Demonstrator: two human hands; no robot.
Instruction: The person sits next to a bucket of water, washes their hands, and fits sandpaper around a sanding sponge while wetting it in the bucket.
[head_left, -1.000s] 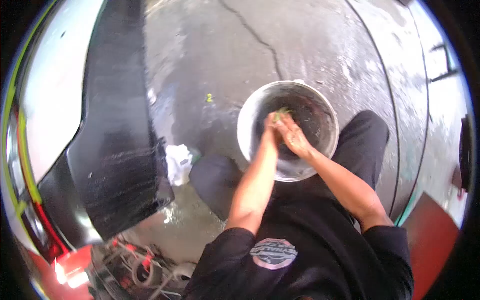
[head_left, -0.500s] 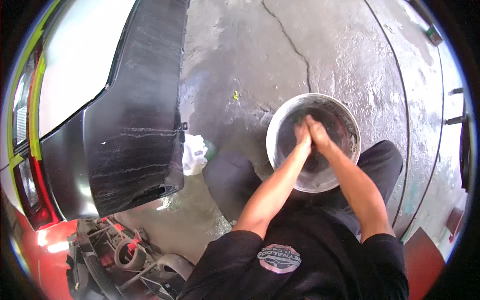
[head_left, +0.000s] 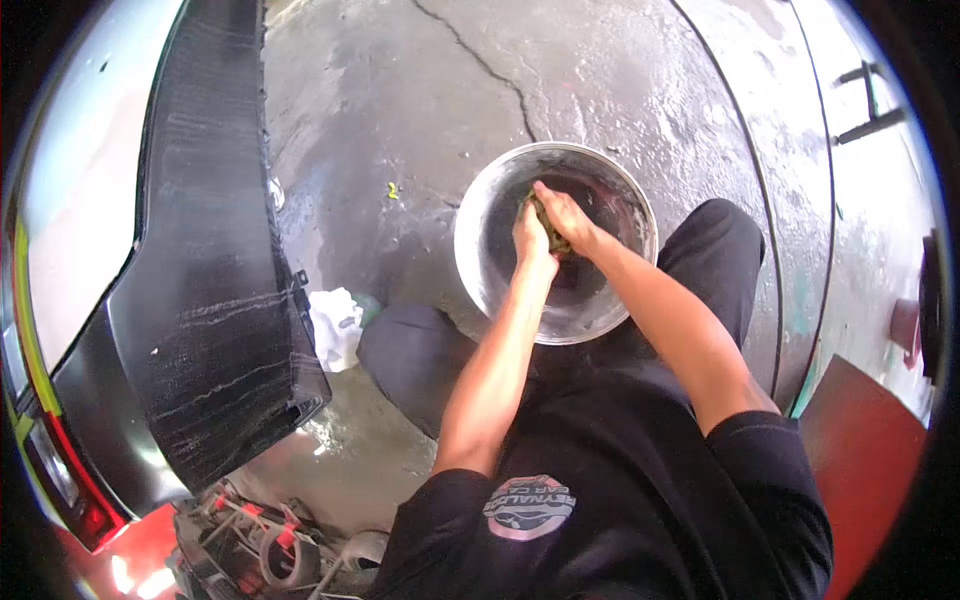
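A round metal basin with dark liquid in it stands on the wet floor between my bent knees. Over its middle, my left hand and my right hand press from both sides on a crumpled, yellow-green, soft piece. It looks like a cloth or sponge; I cannot tell which. Only a strip of it shows between the palms, and the fingers of both hands close around it.
To the left lies a large black car body panel with wet streaks. Beside it is a crumpled white cloth or paper. A small yellow-green scrap lies on the cracked floor. Dark mechanical parts are at lower left, a red panel at right.
My hands have shifted from being pressed palm to palm to being slightly apart, so the yellow-green piece now shows between them. My view has turned, moving the basin left and up in the picture.
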